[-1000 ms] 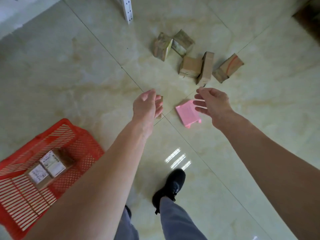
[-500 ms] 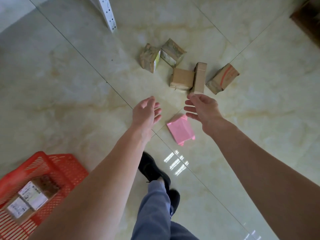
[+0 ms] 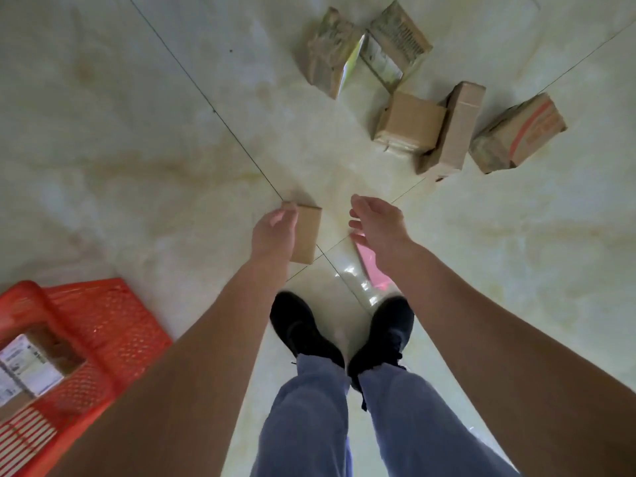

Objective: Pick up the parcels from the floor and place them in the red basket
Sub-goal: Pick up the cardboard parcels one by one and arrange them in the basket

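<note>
Here, my left hand fingers curl on small brown cardboard parcel | right hand fingers spread above flat pink parcel | I'd pinch both firmly before turning to red plastic basket.

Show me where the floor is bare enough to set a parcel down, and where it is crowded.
Bare tile lies left of the small brown parcel, above the red basket, and along the right edge. Crowded: the five-box cluster at upper right.
</note>
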